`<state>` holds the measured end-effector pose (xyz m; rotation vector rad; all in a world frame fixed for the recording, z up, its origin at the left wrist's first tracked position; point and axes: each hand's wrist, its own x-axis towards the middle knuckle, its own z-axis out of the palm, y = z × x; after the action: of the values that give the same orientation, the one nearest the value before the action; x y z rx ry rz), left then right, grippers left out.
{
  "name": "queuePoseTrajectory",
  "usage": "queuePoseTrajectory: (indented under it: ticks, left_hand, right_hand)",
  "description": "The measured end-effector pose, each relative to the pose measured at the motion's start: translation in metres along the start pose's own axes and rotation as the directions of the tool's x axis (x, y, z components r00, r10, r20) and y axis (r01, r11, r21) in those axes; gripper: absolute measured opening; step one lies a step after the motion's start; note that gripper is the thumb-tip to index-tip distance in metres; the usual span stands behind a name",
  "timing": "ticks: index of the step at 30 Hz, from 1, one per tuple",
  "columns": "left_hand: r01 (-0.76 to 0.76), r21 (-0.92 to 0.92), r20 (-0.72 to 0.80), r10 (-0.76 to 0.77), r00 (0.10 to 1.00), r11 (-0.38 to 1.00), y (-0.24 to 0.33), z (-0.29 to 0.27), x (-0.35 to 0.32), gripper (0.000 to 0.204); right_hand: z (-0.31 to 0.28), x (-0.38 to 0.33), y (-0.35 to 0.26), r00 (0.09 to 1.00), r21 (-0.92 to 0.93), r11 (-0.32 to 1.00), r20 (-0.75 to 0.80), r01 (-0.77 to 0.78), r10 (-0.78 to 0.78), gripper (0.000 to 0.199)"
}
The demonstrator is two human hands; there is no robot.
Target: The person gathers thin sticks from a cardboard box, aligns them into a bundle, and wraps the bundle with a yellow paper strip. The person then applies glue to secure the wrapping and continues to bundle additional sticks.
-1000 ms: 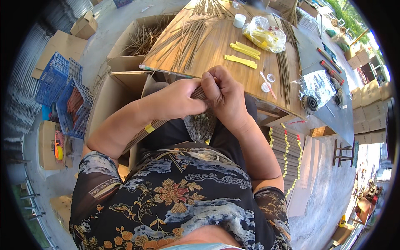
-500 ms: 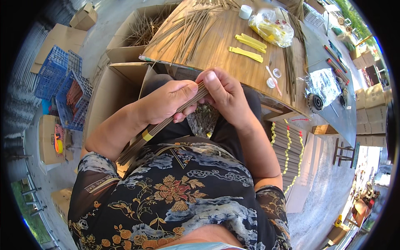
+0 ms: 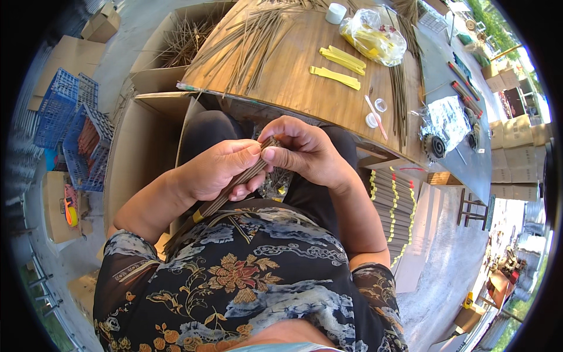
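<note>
A slanted bundle of thin brown incense sticks (image 3: 213, 205) lies across my lap, with a yellow band (image 3: 198, 216) around its lower part. My left hand (image 3: 221, 169) is wrapped round the upper part, its thumb along the sticks. At the top end, my right hand (image 3: 302, 154) is closed with thumb and curled forefinger against the stick ends. The bundle's lower end runs down beside my left forearm and is partly hidden there.
Ahead stands a wooden table (image 3: 293, 97) with loose sticks (image 3: 252, 50), yellow strips (image 3: 335, 77), a plastic bag (image 3: 375, 38) and a white jar (image 3: 335, 13). An open cardboard box (image 3: 138, 152) is at left. Banded bundles (image 3: 390, 205) lie at right.
Both hands and the bundle have come down slightly toward my lap. My right thumb, upright before, now points left onto the stick ends. The whole view has shifted a little.
</note>
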<state>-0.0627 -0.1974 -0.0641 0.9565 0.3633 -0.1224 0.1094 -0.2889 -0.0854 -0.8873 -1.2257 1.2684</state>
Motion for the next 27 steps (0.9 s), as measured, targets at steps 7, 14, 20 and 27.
queuePoseTrajectory:
  ticks: [7, 14, 20, 27]
  left_hand:
    - [-0.015, 0.017, -0.142, 0.018, 0.990, 1.000, 0.001, -0.018, 0.013, 0.030]
    - [-0.022, 0.037, -0.257, 0.030, 0.966, 0.999, 0.005, -0.055, 0.025, 0.030]
    - [-0.001, -0.032, -0.257, -0.007, 0.966, 0.999, 0.007, -0.071, 0.035, 0.029]
    - [0.005, -0.055, -0.221, -0.017, 0.975, 0.998, 0.004, -0.082, 0.042, 0.028]
  right_hand:
    - [-0.018, 0.021, 0.011, 0.996, -0.098, 0.991, -0.004, -0.089, 0.089, 0.023]
    - [-0.148, 0.056, 0.059, 0.822, -0.749, 0.576, -0.526, -0.326, -0.218, 0.021]
    - [-0.197, 0.062, 0.074, 0.915, -0.905, -0.175, -0.354, -0.387, -0.193, 0.013]
    - [-0.229, 0.068, 0.084, 0.966, -0.952, -0.178, -0.232, -0.250, -0.115, 0.010]
